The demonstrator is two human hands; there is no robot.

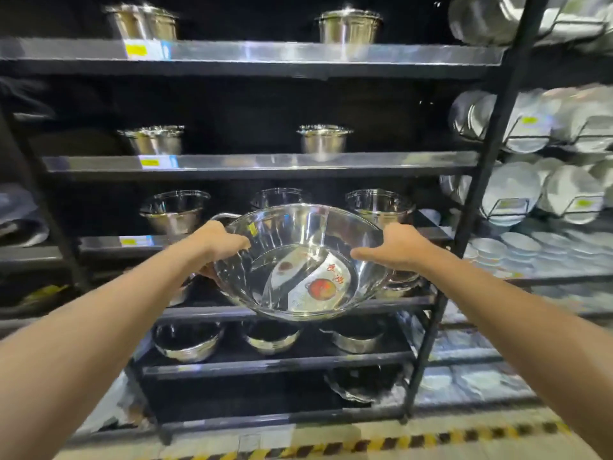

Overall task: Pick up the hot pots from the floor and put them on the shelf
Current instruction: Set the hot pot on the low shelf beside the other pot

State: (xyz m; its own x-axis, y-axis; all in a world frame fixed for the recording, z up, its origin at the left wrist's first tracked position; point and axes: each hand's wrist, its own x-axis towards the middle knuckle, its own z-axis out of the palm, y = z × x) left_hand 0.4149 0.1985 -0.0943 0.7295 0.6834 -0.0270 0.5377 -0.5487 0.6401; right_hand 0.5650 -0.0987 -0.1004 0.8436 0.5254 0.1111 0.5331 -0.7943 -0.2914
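Observation:
I hold a wide, shiny steel hot pot (298, 260) with a curved divider and a red-and-white sticker inside, tilted toward me in front of the black shelf unit (464, 194). My left hand (219, 242) grips its left rim beside the loop handle. Its right rim is gripped by my right hand (394, 247), thumb inside the bowl. The pot hovers at the height of the shelf board (205, 313) below the middle one, its base not resting on anything I can see.
Steel pots (175, 212) and lidded stockpots (348, 26) stand on the upper boards, bowls (187, 341) on the lower ones. A rack of white plates and bowls (547, 194) fills the right side. Yellow-black hazard tape (414, 441) runs along the floor in front.

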